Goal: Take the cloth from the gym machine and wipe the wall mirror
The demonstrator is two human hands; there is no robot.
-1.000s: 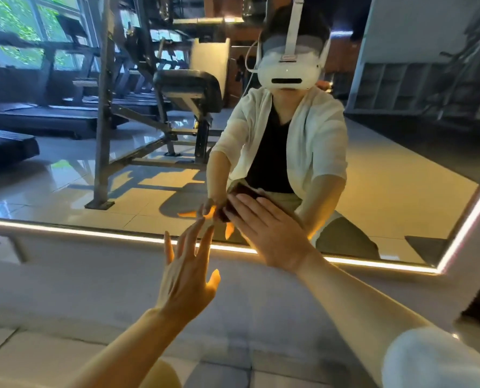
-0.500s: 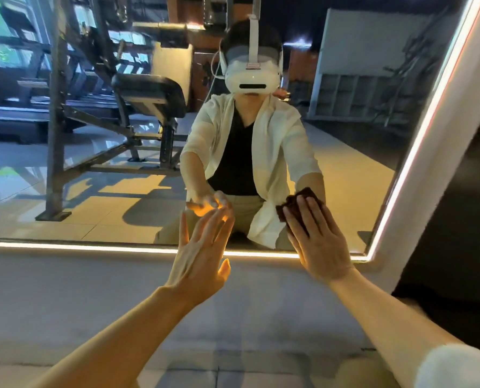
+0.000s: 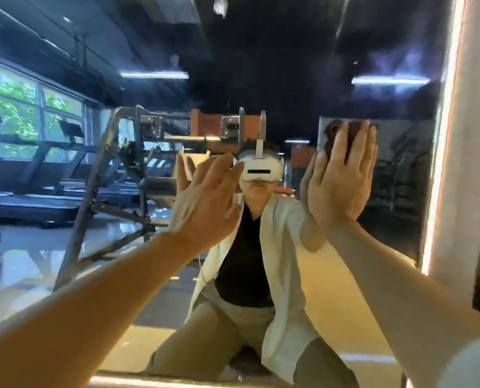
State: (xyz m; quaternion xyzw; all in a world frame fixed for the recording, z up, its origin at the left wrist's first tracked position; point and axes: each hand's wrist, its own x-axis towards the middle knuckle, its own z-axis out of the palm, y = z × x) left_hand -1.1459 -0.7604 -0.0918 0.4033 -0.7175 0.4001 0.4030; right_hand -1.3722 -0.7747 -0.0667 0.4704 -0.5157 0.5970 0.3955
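Note:
A big wall mirror (image 3: 65,261) fills most of the head view. My right hand (image 3: 342,177) presses a dark brown cloth (image 3: 336,135) flat against the glass near the mirror's right edge, fingers straight and pointing up. Only the cloth's top shows above my fingertips. My left hand (image 3: 205,203) is raised with straight, spread fingers at or just in front of the glass, holding nothing. My own kneeling reflection sits between the two hands.
A lit strip (image 3: 443,163) and a pale wall (image 3: 474,152) frame the mirror on the right; another lit strip runs along its bottom edge. Reflected in the glass are a gym machine (image 3: 115,177), treadmills (image 3: 23,197) and windows.
Both hands have risen from the mirror's bottom edge to about head height of the reflection. The right hand carried the cloth up along the right side. The camera tilted upward.

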